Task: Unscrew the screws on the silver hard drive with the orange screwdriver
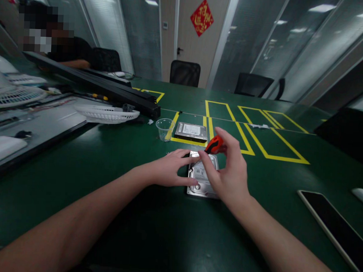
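A silver hard drive [201, 174] lies flat on the green table in front of me. My left hand [173, 167] rests on its left side, fingers spread, thumb and fingertips touching the metal cover. Above the drive, my right hand [229, 169] grips a screwdriver [213, 144] with an orange and black handle, tilted over the cover. The screwdriver's tip is hidden behind my fingers. Just beyond lies a second hard drive [191, 130] with a white label, inside a yellow taped rectangle. To its left stands a clear plastic cup [165, 129].
White fan grilles [106, 112] and long black bars [111, 88] lie at the left. A phone-like dark slab [336, 228] lies at the right. Yellow tape outlines [276, 155] mark the table. Another person [68, 48] sits at the far left; chairs [185, 72] stand behind the table.
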`<state>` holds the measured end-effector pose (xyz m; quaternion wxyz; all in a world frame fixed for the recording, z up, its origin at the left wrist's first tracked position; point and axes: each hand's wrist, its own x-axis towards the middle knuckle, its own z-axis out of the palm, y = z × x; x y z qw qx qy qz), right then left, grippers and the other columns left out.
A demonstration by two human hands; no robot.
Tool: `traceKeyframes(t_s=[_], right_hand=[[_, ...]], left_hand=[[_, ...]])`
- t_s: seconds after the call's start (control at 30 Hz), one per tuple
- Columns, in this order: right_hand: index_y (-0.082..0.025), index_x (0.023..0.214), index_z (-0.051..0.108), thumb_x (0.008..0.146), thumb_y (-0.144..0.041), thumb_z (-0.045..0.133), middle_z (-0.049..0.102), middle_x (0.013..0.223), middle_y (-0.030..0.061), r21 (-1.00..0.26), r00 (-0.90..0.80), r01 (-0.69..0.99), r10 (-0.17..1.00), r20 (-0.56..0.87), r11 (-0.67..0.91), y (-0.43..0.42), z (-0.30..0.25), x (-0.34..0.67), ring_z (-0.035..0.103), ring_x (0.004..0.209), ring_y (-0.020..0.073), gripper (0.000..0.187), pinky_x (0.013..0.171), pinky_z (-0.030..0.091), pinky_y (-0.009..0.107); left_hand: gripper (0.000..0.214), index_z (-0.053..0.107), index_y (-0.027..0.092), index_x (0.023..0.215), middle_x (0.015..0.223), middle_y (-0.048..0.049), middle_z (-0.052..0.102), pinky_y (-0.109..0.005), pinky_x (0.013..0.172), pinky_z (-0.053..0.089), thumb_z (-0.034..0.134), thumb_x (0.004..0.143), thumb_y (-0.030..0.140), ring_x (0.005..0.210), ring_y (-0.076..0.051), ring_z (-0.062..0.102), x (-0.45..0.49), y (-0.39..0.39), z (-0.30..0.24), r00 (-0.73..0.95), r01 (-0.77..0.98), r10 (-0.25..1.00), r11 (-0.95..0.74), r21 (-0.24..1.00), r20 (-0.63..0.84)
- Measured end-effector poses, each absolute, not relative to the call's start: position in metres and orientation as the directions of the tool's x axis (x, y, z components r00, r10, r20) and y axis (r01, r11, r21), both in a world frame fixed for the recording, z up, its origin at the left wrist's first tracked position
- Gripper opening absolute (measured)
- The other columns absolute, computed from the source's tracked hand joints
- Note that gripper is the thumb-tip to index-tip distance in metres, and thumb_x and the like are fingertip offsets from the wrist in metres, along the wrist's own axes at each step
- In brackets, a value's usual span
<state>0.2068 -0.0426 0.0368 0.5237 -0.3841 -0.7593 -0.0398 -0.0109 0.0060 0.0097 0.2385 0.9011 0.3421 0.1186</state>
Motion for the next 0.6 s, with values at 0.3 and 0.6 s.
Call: traceKeyframes(t_s=[0.3,0.6], right_hand=[[-0.030,0.164,0.041,0.101,-0.022,0.070,0.068,0.147,0.0134,-0.404,-0.183,0.553,0.579,0.795,0.729,-0.0445,0.0336,0.2066,0.076,0.120,0.0307,0.070,0.107,0.065,0.053],[-0.030,0.166,0.041,0.102,-0.023,0.070,0.067,0.148,0.0146,-0.363,-0.163,0.607,0.558,0.814,0.707,-0.0422,0.0328,0.2060,0.075,0.117,0.0307,0.070,0.100,0.069,0.053]], left_hand=[[0.083,0.052,0.035,0.165,0.177,-0.0138,0.039,-0.067,0.132,0.033,0.076,0.095,0.072,0.164,-0.046,0.034,-0.0105,0.0058,0.0100,0.730,0.569,0.682,-0.640,0.516,0.040],[0.084,0.049,0.035,0.167,0.179,-0.0131,0.036,-0.067,0.132,0.033,0.073,0.096,0.074,0.164,-0.046,0.033,-0.0115,0.0062,0.0112,0.738,0.565,0.674,-0.643,0.517,0.031]])
